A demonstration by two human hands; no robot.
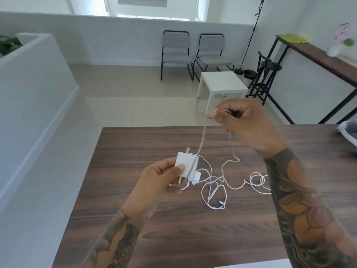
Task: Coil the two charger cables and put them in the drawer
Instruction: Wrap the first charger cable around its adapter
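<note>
Left hand [164,176] grips the white charger block [186,164] at frame centre, right hand [241,120] pinches its cable [201,144] up over the worktop [135,219]

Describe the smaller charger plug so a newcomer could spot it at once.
Start at the dark wood table and find the left hand, which holds a large square white charger block. Just below and right of that block lies the small white plug among loose white cable. It is much smaller than the block, and no hand holds it.
</note>
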